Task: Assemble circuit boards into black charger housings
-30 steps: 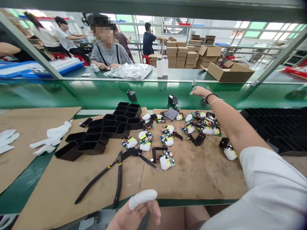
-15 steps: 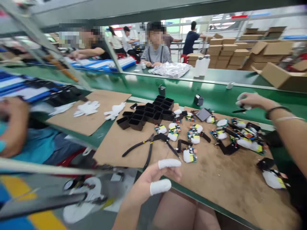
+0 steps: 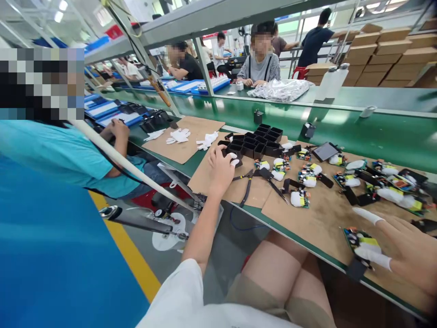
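Left hand (image 3: 221,171) is placed at the black boxes (image 3: 251,148), far-left corner of the cardboard (image 3: 327,223); fingers curled, box grip can't be told. Right hand (image 3: 409,248) is held open, thumb overlapping a circuit board (image 3: 358,238) at the near edge, right part. Any print on its yellow tape (image 3: 371,242) can't be read. Pliers (image 3: 247,189) are laid near the left hand.

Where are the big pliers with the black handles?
In the head view, the pliers lie near the middle on the brown cardboard, just right of the left hand and left of the pointed black tool.
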Available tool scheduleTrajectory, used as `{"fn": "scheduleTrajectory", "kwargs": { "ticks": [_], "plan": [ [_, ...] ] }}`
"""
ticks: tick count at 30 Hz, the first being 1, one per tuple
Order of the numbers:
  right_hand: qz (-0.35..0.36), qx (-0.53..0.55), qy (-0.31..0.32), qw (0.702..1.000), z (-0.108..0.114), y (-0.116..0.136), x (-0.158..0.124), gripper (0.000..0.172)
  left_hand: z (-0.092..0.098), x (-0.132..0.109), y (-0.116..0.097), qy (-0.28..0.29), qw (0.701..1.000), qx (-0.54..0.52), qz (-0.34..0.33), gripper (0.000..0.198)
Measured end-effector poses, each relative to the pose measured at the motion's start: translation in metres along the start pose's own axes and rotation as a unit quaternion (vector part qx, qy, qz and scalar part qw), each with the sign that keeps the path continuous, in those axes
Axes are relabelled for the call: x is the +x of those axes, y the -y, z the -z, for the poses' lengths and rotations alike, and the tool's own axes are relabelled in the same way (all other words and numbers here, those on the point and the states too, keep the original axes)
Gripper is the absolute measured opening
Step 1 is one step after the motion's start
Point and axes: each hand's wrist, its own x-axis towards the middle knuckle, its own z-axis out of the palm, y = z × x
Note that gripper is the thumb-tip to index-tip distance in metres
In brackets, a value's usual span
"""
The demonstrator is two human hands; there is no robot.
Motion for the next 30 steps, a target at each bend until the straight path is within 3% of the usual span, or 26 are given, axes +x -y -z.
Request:
{"fn": "scheduleTrajectory", "kwargs": {
  "ticks": [3,6,10,14,16,19,21,24,26,30],
  "plan": [
    [-0.004,0.083,0.150,0.985,0.022,0.013,0.000,0.089,0.007,-0.046,-0.034,0.021,0.985,-0.132,-0.111,0.009],
    [0.010,0.097,0.244,0.965,0.043,0.034,-0.003,0.085,-0.001,-0.097,-0.076,0.052,0.954,-0.203,-0.214,0.012],
    [0.039,0.075,0.276,0.957,0.059,0.043,-0.011,0.076,-0.033,-0.142,-0.132,0.089,0.951,-0.153,-0.253,0.014],
    [0.112,0.049,0.266,0.956,0.055,0.038,-0.017,0.091,-0.050,-0.159,-0.169,0.189,0.954,-0.083,-0.219,0.030],
    [0.144,0.026,0.254,0.956,0.048,0.039,-0.015,0.091,-0.048,-0.160,-0.174,0.221,0.949,-0.089,-0.207,0.040],
    [0.169,-0.049,0.245,0.953,0.040,0.048,-0.007,0.076,-0.044,-0.157,-0.170,0.240,0.949,-0.125,-0.161,0.065],
    [0.123,-0.140,0.235,0.954,0.040,0.059,-0.006,0.065,-0.045,-0.156,-0.164,0.253,0.945,-0.161,-0.128,0.082],
    [-0.019,-0.263,0.228,0.937,0.045,0.076,-0.015,0.057,-0.050,-0.157,-0.155,0.263,0.934,-0.216,-0.107,0.089],
    [-0.076,-0.282,0.223,0.930,0.047,0.084,-0.024,0.062,-0.054,-0.158,-0.151,0.264,0.928,-0.242,-0.100,0.090],
    [-0.087,-0.243,0.197,0.946,0.044,0.089,-0.032,0.080,-0.059,-0.156,-0.148,0.294,0.910,-0.279,-0.086,0.092]
  ]
}}
